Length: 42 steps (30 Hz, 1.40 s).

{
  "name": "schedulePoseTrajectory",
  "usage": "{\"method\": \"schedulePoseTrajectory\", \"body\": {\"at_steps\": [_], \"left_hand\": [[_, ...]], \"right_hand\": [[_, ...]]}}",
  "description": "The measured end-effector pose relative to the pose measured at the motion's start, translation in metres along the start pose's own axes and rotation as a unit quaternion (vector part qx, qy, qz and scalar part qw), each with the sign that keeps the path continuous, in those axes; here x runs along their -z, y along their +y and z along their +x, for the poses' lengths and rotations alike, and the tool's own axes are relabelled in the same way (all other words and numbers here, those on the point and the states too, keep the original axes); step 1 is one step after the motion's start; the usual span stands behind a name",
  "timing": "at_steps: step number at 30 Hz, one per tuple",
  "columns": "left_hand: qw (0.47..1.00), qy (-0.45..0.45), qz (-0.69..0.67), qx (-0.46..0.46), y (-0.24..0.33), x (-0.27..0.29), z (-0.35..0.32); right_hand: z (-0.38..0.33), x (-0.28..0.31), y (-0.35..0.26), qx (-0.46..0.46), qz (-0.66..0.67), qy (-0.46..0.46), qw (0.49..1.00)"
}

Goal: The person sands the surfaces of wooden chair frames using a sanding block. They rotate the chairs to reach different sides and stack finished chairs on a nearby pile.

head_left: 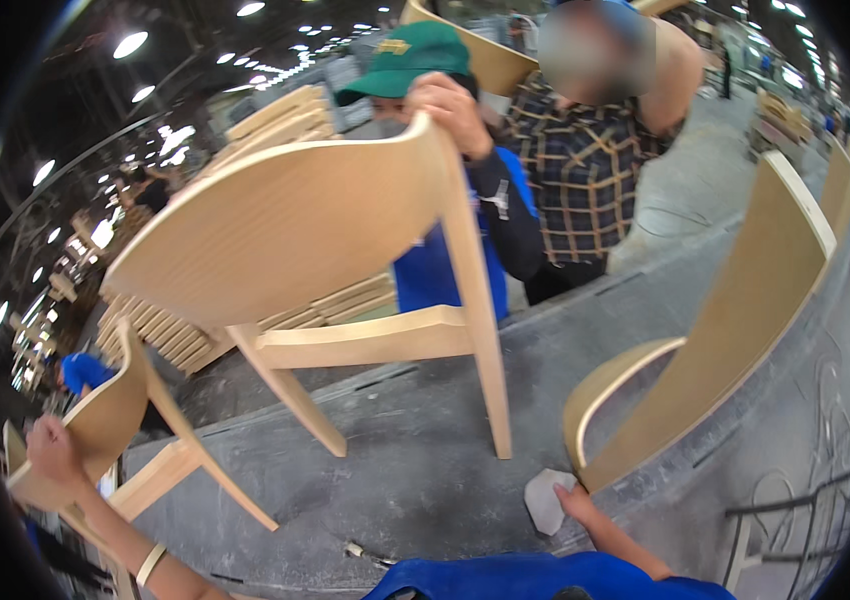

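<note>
At the far left, my left hand (53, 455) is closed over the curved backrest of a pale wooden chair frame (145, 480). A light band circles that wrist. At the lower right, my right hand (575, 500) holds a flat, light grey pad (547, 502), its fingers partly hidden. The pad is beside the lower end of a curved plywood piece (725, 350), whose bent part loops to the left. Between my hands, a second chair frame (295, 220) with a broad curved back stands tilted on the grey tabletop (395, 480); a co-worker's hand (450, 110) grips its top corner.
Across the table are a person in a green cap (415, 55) and another in a plaid shirt (580, 180). Stacked wooden parts (160, 330) lie behind them. A small hose end (370, 555) lies at the near edge. A dark metal rack (805, 520) stands at the lower right.
</note>
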<state>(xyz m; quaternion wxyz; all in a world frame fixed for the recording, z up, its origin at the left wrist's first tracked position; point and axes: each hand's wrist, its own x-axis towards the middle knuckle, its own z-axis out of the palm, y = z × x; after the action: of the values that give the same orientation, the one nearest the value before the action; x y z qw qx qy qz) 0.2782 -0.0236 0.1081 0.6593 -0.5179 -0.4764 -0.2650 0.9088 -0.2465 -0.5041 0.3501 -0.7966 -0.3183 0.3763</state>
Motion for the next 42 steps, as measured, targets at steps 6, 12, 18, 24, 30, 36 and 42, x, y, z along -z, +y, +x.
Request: {"method": "schedulePoseTrajectory", "body": {"at_steps": [6, 12, 18, 24, 30, 36, 42], "left_hand": [[0.996, 0.07, -0.045, 0.027, 0.031, 0.03, 0.018], [0.995, 0.084, -0.036, 0.031, 0.033, 0.032, 0.021], [0.997, -0.077, 0.014, 0.021, -0.012, 0.021, -0.001], [0.998, -0.042, -0.047, 0.012, -0.028, 0.028, -0.009], [0.995, -0.043, -0.085, 0.016, -0.056, 0.032, -0.02], [0.988, -0.13, -0.074, 0.031, -0.091, 0.03, -0.041], [0.993, -0.056, -0.101, 0.017, -0.081, 0.032, -0.034]], "right_hand": [[-0.014, 0.013, 0.0, -0.001, 0.067, -0.161, 0.985], [-0.024, 0.017, 0.015, -0.051, 0.053, -0.19, 0.979], [-0.041, 0.021, -0.013, -0.083, -0.012, -0.197, 0.977], [-0.055, 0.031, -0.04, -0.108, -0.001, -0.217, 0.97], [-0.056, 0.024, -0.03, -0.057, 0.037, -0.199, 0.978], [-0.072, 0.023, -0.043, -0.015, 0.009, -0.195, 0.981], [-0.085, 0.006, -0.07, -0.193, 0.307, -0.269, 0.892]]}}
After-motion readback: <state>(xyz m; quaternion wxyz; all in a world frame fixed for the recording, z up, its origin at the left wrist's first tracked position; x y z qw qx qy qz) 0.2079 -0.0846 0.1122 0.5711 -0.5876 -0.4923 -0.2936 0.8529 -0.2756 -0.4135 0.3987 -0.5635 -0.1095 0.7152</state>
